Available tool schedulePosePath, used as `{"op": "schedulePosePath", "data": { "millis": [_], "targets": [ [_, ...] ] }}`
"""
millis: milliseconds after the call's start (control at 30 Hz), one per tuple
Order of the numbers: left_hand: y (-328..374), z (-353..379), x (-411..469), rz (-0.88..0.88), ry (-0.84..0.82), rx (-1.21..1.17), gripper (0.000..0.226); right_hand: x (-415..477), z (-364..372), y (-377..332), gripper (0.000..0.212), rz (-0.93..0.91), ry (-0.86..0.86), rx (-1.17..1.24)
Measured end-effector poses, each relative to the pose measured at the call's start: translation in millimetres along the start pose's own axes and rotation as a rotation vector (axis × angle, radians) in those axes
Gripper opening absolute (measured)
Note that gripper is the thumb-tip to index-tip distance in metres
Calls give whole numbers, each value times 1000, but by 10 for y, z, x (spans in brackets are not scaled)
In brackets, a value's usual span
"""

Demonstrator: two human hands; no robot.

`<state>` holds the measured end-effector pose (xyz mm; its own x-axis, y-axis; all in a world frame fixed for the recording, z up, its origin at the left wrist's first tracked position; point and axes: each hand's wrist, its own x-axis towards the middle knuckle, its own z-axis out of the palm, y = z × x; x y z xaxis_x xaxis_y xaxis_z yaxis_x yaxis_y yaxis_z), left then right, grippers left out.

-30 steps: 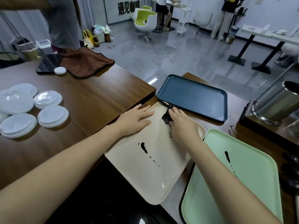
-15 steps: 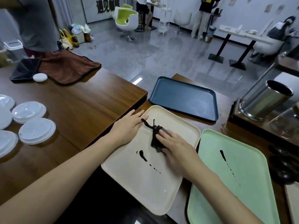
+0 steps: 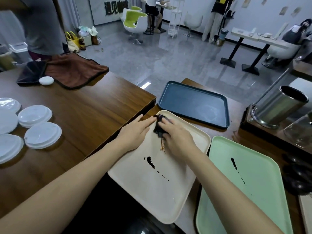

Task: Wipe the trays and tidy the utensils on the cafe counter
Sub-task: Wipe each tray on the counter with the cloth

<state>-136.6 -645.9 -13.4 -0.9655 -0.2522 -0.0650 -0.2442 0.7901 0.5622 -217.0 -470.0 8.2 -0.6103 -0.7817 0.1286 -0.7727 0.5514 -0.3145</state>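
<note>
A cream tray (image 3: 152,196) lies in front of me, marked by a black sauce streak (image 3: 150,162) and a brownish smear (image 3: 162,144). My right hand (image 3: 175,137) presses a small dark cloth (image 3: 158,127) onto the tray's far corner, fingers curled over it. Flat on the tray's left rim, my left hand (image 3: 135,133) steadies it with straight fingers. A mint green tray (image 3: 263,191) with its own black streak (image 3: 233,163) sits to the right. A dark blue tray (image 3: 194,103) lies beyond.
A steel cylinder holder (image 3: 280,107) and a glass vessel (image 3: 300,132) stand at the right. White plastic lids (image 3: 38,125) sit on the brown counter at left, with a brown towel (image 3: 74,70) and a dark cloth behind. A person stands at the far left.
My right hand has slid the dark cloth back toward the tray's far corner, leaving a brownish smear where a dark streak was. My left hand stays on the rim.
</note>
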Motion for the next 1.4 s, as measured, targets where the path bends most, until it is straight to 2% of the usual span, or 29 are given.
{"op": "schedulePosePath", "data": {
  "millis": [167, 333, 467, 567, 667, 733, 800, 933, 1033, 1167, 1267, 1333, 1400],
  "targets": [
    [-28, 31, 27, 3, 0, 5, 47, -559, 82, -23, 39, -152, -8, 5],
    [-26, 37, 35, 1, -29, 18, 46, -512, -43, 362, 41, 85, 19, -15],
    [-9, 24, 26, -1, -26, 21, 47, -222, 110, 285, 33, 111, 75, -126],
    [-9, 16, 24, -8, -9, -11, 47, -174, 250, -28, 35, 5, 95, -100],
    [-35, 27, 34, 0, -1, -15, 49, -408, 317, -223, 34, -185, 34, -84],
    [-51, 34, 42, 2, -5, -12, 49, -590, 287, -172, 36, -225, -4, -52],
    [-57, 37, 49, 6, -12, -10, 47, -659, 204, -4, 38, -175, 9, -17],
    [-44, 38, 46, 8, -32, 16, 47, -455, 23, 379, 39, 89, 52, -52],
    [-21, 39, 42, 14, -23, 34, 47, -283, 79, 394, 33, 131, 91, -114],
    [-59, 53, 55, -5, -3, -9, 47, -251, 281, -37, 37, 5, 119, -80],
    [-36, 39, 51, -11, 10, -4, 50, -418, 375, -230, 37, -182, 14, -98],
    [-11, 26, 37, -13, 10, 10, 49, -499, 346, -210, 38, -204, -7, -70],
    [-20, 28, 33, -5, 9, 16, 50, -470, 277, -187, 40, -146, 14, -36]
  ]
}}
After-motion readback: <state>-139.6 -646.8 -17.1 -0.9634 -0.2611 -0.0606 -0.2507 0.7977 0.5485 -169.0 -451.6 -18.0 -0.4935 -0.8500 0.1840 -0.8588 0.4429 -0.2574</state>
